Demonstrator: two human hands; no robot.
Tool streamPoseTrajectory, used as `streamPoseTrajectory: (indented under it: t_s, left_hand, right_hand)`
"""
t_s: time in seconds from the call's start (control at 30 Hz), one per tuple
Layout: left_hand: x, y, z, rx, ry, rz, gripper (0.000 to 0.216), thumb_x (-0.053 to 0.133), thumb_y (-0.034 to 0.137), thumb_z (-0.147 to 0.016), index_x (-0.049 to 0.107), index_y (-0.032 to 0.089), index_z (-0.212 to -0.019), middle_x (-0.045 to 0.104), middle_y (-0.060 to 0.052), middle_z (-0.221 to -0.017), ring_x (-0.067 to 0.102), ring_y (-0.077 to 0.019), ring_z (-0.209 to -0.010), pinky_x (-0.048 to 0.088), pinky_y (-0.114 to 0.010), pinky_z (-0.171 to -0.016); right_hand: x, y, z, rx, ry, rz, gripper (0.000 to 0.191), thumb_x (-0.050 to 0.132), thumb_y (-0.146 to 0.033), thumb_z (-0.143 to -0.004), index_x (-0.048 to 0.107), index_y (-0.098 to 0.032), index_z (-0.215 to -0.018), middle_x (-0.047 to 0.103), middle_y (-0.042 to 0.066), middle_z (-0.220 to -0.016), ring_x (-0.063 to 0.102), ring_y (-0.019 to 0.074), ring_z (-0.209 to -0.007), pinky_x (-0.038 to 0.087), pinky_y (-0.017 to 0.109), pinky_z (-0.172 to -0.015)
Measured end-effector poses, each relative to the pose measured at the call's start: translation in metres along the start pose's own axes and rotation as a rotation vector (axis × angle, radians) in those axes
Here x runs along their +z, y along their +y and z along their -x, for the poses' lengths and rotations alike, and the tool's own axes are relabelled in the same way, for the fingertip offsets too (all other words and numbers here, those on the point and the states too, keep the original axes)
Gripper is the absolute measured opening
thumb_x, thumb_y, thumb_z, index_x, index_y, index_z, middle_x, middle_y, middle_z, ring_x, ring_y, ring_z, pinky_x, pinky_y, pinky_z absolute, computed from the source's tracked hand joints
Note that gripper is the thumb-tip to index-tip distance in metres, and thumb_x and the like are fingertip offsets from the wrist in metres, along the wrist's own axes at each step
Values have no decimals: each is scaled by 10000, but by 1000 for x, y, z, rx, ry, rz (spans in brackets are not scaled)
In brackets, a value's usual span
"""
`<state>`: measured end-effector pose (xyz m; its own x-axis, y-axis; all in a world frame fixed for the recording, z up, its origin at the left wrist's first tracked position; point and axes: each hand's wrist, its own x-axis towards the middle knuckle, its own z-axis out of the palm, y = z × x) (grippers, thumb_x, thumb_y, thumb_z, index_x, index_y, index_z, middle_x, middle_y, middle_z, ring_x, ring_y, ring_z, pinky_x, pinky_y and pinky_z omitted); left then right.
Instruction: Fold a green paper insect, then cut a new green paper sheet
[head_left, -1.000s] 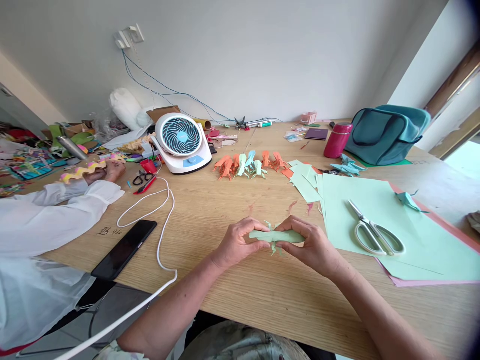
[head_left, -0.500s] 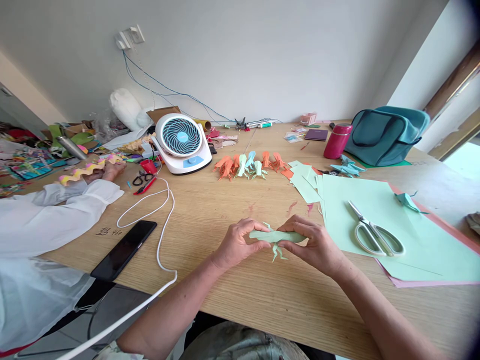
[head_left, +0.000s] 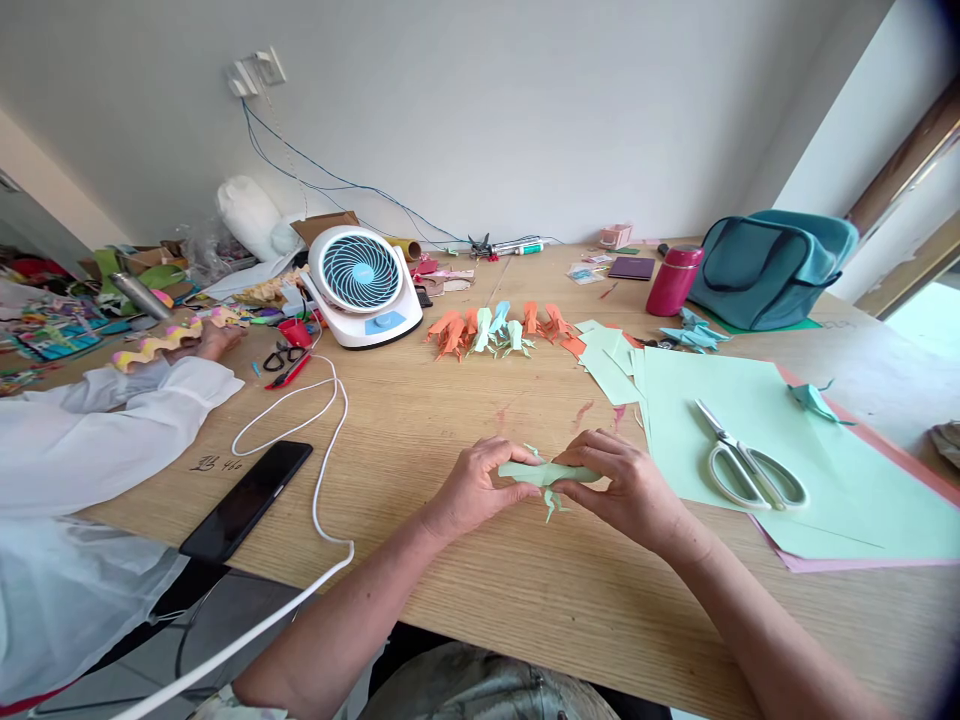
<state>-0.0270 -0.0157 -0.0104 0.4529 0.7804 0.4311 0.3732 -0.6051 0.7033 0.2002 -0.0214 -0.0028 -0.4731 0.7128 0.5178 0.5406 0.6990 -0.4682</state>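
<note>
Between my hands, just above the wooden table point(head_left: 420, 440), is a pale green folded paper figure point(head_left: 553, 474) with thin cut legs sticking out above and below. My left hand point(head_left: 480, 485) pinches its left part between thumb and fingers. My right hand point(head_left: 626, 485) grips the right part the same way, thumb underneath. Beyond them stand several finished paper figures of the same sort, orange ones point(head_left: 448, 332), a light blue one point(head_left: 500, 318) and pale green ones point(head_left: 514, 338).
Right of my hands, scissors point(head_left: 750, 465) lie on green paper sheets point(head_left: 862, 510). A pink bottle point(head_left: 675, 280) and teal bag point(head_left: 776, 270) stand behind. To the left are a fan point(head_left: 364, 285), a phone point(head_left: 247, 500), a white cable point(head_left: 322, 480) and a co-worker's sleeve point(head_left: 150, 425).
My right hand has shifted slightly along the paper figure toward my left hand, and less of the figure's right end shows. My left hand stays in place.
</note>
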Motion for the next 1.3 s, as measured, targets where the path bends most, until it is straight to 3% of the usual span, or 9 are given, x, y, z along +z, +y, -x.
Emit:
streamPoseTrajectory:
  t_s: [0.27,0.4,0.6,0.73,0.97,1.3]
  left_hand:
    - [4,-2,2,-22,34,-90,242,791,333,-743,686,221,-930,730,-24,-918,654,-197,-892,464,-304,-812]
    - [4,0,2,23,67,-149,246,793,326,-743,665,218,-923,729,-19,-912,646,-191,-883,453,-310,-819]
    - [4,3,2,167,66,-219,197,736,338,-807,637,215,-924,731,-44,-920,662,-210,-937,439,-347,-869]
    - [5,0,2,167,82,-169,193,726,351,-814,639,211,-913,727,-48,-911,665,-203,-927,454,-340,-867]
    - [4,-8,2,103,-30,-61,199,712,325,-826,650,195,-963,700,-64,-950,652,-194,-946,497,-316,-851]
    - [3,-7,0,77,-81,-100,229,730,217,-804,668,198,-1023,701,-59,-983,653,-187,-935,500,-305,-843]
  right_hand:
    - [1,-2,1,21,-50,-74,125,627,-305,-905,652,-211,-983,652,66,-903,630,186,-793,499,305,-705]
    - [-7,-3,0,44,-98,-62,210,648,-241,-882,594,-217,-1084,628,81,-1020,635,200,-874,514,317,-751]
    - [-8,-1,0,-76,-79,115,148,633,-231,-890,613,-222,-1036,647,82,-954,629,231,-864,499,375,-780]
    - [-4,1,2,-112,-59,85,145,604,-237,-913,623,-221,-1056,652,88,-940,623,229,-855,499,374,-764]
    - [0,7,3,-92,-80,88,127,607,-252,-915,645,-212,-1030,653,81,-911,619,224,-834,496,362,-746]
    - [0,13,3,-68,-128,166,128,627,-275,-907,668,-217,-1013,670,71,-920,620,215,-838,482,346,-761]
